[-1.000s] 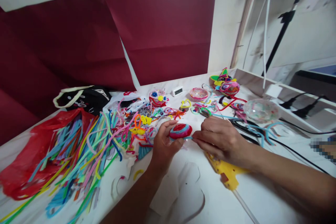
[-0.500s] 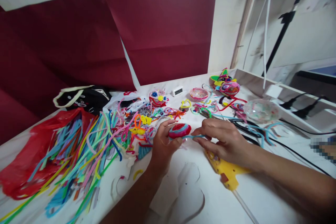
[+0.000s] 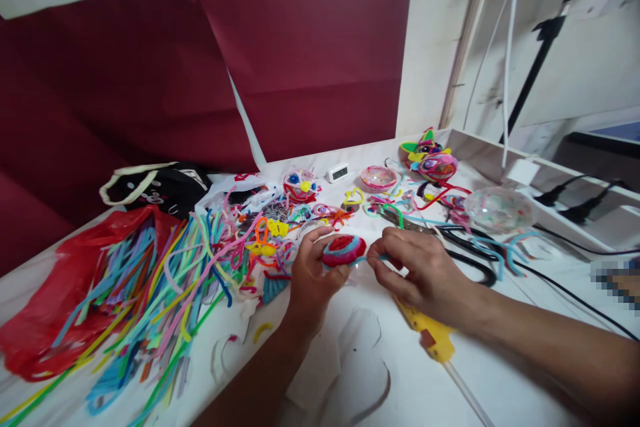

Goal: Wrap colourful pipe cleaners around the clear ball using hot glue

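My left hand [image 3: 315,273] is closed around a small rounded craft piece [image 3: 344,250], wrapped in red and light-blue fuzzy stems. From its lower right edge runs a light-blue pipe cleaner [image 3: 361,260]. The fingers of my right hand [image 3: 420,267] pinch that strand just right of the piece. Under my right forearm lies a yellow glue gun [image 3: 434,337] with a clear glue stick in its back end. Black-handled scissors [image 3: 475,260] rest behind my right wrist, partly covered by the hand.
Loose pipe cleaners [image 3: 185,287] spill from a red plastic bag [image 3: 45,307] on the left. Behind my hands stand a decorated face ball [image 3: 300,185], a small digital clock [image 3: 337,174], a pink-rimmed bowl [image 3: 379,179] and a clear bowl [image 3: 500,208]. Black cables [image 3: 575,301] cross the right side.
My right hand has shifted slightly and its fingers have drawn closer to the piece along the light-blue strand. More of the scissors' handles shows. My left hand has barely moved.
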`<state>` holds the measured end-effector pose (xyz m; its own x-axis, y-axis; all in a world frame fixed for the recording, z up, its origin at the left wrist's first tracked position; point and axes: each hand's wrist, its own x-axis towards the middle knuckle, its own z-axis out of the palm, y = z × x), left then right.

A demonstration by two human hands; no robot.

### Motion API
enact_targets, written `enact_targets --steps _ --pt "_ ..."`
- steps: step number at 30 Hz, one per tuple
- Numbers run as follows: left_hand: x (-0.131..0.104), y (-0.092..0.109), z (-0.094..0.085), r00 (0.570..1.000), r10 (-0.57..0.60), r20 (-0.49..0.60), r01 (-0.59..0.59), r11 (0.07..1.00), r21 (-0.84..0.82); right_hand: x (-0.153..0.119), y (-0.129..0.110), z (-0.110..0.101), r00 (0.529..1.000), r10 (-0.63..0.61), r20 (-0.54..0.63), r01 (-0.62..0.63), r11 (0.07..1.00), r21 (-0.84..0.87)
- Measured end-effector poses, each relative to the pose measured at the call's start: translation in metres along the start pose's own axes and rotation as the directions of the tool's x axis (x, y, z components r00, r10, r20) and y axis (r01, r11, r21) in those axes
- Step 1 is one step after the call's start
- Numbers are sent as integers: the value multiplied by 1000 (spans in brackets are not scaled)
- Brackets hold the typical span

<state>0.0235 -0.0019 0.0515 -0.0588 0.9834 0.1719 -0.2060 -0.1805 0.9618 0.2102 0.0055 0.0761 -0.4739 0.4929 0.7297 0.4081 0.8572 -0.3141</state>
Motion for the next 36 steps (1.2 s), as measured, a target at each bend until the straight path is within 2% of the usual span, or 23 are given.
enact_targets --steps 4,8,16,20,23,29,34,36 --pt "1 0 -1 1000 -6 -6 6 1000 1 0 0 -2 992 122 43 -127 986 108" --pt "0 2 -1 1000 -26 -17 26 999 -19 3 5 -9 983 149 105 -166 969 183" --pt "2 2 -2 999 -29 -25 28 999 -45 8 15 -21 992 2 128 -22 987 158" --pt "1 2 -1 999 -41 -19 40 998 -56 6 17 -19 990 -80 119 64 989 131" --pt "0 2 0 999 -41 -27 39 997 -64 4 16 -15 993 -86 77 78 991 109" --pt "-2 3 2 999 -43 -19 42 997 -62 1 9 -3 996 7 -85 5 990 138" --pt "-4 3 3 999 -26 -23 24 996 -81 1 1 2 981 143 -129 -114 972 206" --pt "-4 3 3 1000 -22 -14 21 996 -92 2 -1 1 968 227 -103 -197 949 245"
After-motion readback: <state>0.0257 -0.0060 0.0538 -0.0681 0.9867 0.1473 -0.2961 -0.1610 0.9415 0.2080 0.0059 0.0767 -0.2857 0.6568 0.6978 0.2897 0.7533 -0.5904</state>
